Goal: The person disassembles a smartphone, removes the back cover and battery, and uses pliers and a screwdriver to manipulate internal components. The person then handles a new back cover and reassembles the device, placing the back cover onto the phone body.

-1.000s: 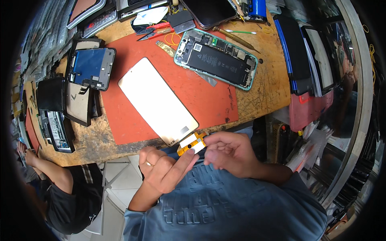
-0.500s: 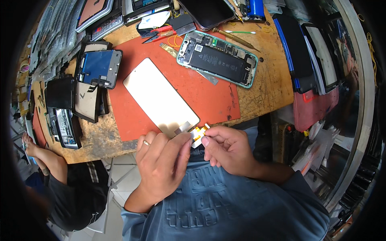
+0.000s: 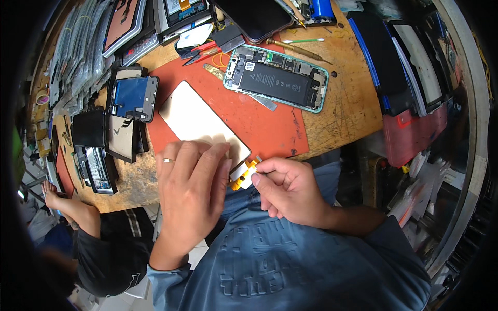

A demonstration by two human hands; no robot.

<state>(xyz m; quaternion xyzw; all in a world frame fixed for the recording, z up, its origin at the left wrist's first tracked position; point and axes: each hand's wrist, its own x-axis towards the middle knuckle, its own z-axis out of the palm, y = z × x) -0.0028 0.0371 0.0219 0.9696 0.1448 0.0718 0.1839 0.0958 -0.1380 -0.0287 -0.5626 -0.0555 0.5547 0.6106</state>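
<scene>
Our left hand [image 3: 189, 181] has left the yellow ribbon cable [image 3: 239, 181], partly covered by its fingers half a second ago, and is now over the near end of the white panel [image 3: 199, 114]; its fingers bend close together, and we cannot tell whether they grip anything. Our right hand [image 3: 293, 194] keeps thumb and forefinger clamped on the cable, at the panel's near end, right of the left hand. More cable shows than before. Beyond the right hand, a teal-rimmed phone shell [image 3: 325, 88] contains a black battery [image 3: 272, 83]. Leftward past the left hand, a box [image 3: 127, 73] bears a blue-backed screen [image 3: 129, 98]; nearer, a black box [image 3: 111, 173] holds an opened phone [image 3: 96, 166].
</scene>
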